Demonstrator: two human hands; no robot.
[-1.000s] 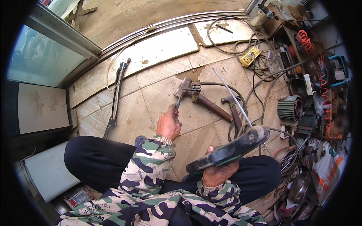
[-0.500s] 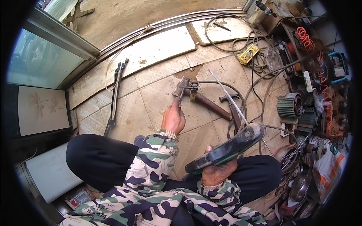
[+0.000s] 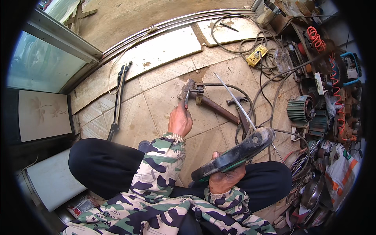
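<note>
My left hand is closed around a slim metal tool with a bit of red at its grip. Its tip meets a small metal piece with bolts, which rests against a sledgehammer lying on the floor. Above my right knee, my right hand grips from below a long black piece with rounded ends, a bolt near one end and a green edge; its exact kind I cannot tell. A thin pale rod runs from beside that piece out over a claw hammer.
Cables and a yellow socket box lie at the far right. Motors, red coiled hose and scrap crowd the right side. A folded black stand lies on the left tiles, with pale boards along the doorway.
The slim tool in my left hand has swung slightly, its tip now more upright beside the bolted piece. My right hand and the black piece stay almost the same.
</note>
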